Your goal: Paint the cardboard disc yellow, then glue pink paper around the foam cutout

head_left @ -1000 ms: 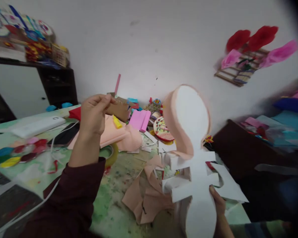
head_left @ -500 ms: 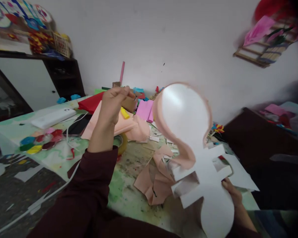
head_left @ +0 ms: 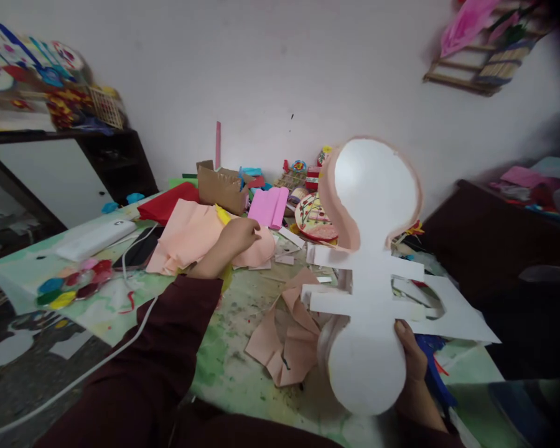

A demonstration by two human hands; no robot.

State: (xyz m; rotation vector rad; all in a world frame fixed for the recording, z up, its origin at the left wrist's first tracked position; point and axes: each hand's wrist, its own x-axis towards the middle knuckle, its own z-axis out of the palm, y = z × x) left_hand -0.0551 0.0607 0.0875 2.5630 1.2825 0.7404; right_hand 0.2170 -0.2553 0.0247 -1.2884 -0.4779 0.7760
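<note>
My right hand (head_left: pixel 410 351) grips the edge of a white cardboard cutout (head_left: pixel 376 317), which stands upright with a round top, a round bottom and cross strips between them. Peach crepe paper (head_left: pixel 343 214) lines the side wall of its upper part; the lower wall is white. My left hand (head_left: pixel 238 239) is over the sheet of peach crepe paper (head_left: pixel 186 230) on the table, its fingers curled together. Whatever is between those fingers, if anything, is hidden. Near the cutout lie crumpled peach paper scraps (head_left: pixel 284 342).
On the paint-stained table (head_left: pixel 228 348) are a cardboard box (head_left: pixel 221 190), pink paper (head_left: pixel 268 207), red paper (head_left: pixel 170 202), a phone (head_left: pixel 137 249), a white power bank (head_left: pixel 96 239) and paint pots (head_left: pixel 74 286). A white cable (head_left: pixel 121 345) crosses my left sleeve.
My left hand has come down from above the table to the peach crepe paper. In my right hand the cutout has turned more upright and shifted right in view.
</note>
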